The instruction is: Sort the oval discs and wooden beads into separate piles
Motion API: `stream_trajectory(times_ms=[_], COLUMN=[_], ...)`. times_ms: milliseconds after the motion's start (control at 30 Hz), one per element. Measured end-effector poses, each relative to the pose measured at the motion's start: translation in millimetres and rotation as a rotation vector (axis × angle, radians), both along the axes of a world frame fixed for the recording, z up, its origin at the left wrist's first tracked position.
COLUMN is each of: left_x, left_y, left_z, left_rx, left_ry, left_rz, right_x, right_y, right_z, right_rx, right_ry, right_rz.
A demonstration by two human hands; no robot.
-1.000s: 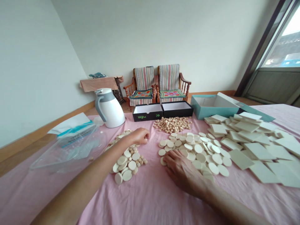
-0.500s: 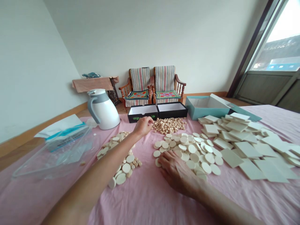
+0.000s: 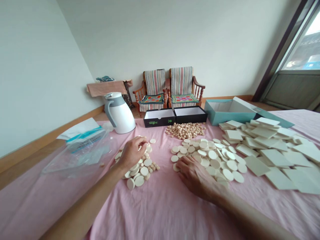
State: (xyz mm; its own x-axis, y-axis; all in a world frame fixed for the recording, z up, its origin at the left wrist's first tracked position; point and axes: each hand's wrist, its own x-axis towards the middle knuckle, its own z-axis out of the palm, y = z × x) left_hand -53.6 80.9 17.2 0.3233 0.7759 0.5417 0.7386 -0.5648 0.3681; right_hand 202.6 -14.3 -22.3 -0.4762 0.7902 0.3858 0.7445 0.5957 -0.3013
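Observation:
My left hand (image 3: 134, 149) is over the left pile of mixed wooden discs (image 3: 139, 180) and small wooden beads (image 3: 154, 167). Its fingers are curled toward the thumb, and whatever lies between them is hidden. My right hand (image 3: 196, 175) rests on the left edge of a larger heap of pale round wooden discs (image 3: 212, 154), fingertips down and slightly spread. Behind that heap lies a pile of small round wooden beads (image 3: 186, 131). A single disc (image 3: 152, 141) lies just beyond my left fingertips.
Square wooden tiles (image 3: 275, 158) are heaped at the right. Two black boxes (image 3: 160, 122) with white insides and a teal box (image 3: 228, 116) stand behind the piles. At the left are a white jug (image 3: 121, 116) and clear plastic bags (image 3: 80, 156) on the pink cloth (image 3: 160, 206).
My left hand has come back from the bead pile near the black boxes to the mixed pile at the left. The right hand stays on the discs. The view has turned slightly left.

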Motion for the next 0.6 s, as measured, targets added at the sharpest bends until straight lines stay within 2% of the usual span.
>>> stream_trajectory(times_ms=[200, 400, 500, 600], left_x=[-18, -25, -26, -26], left_y=[-14, -18, -18, -18], left_z=[-11.7, -19.7, -20.2, -20.2], left_rx=[0.146, 0.184, 0.183, 0.197], left_ry=[-0.050, -0.031, -0.054, -0.069], left_rz=[0.060, 0.000, -0.030, -0.044], right_x=[0, 17, 34, 46], right_y=[0, 6, 27, 63], right_z=[-1.1, 17.1, 32.8, 49.4], right_rx=[0.031, 0.174, 0.199, 0.196], right_ry=[0.105, 0.211, 0.167, 0.005], right_rz=[-0.018, -0.171, -0.253, -0.276])
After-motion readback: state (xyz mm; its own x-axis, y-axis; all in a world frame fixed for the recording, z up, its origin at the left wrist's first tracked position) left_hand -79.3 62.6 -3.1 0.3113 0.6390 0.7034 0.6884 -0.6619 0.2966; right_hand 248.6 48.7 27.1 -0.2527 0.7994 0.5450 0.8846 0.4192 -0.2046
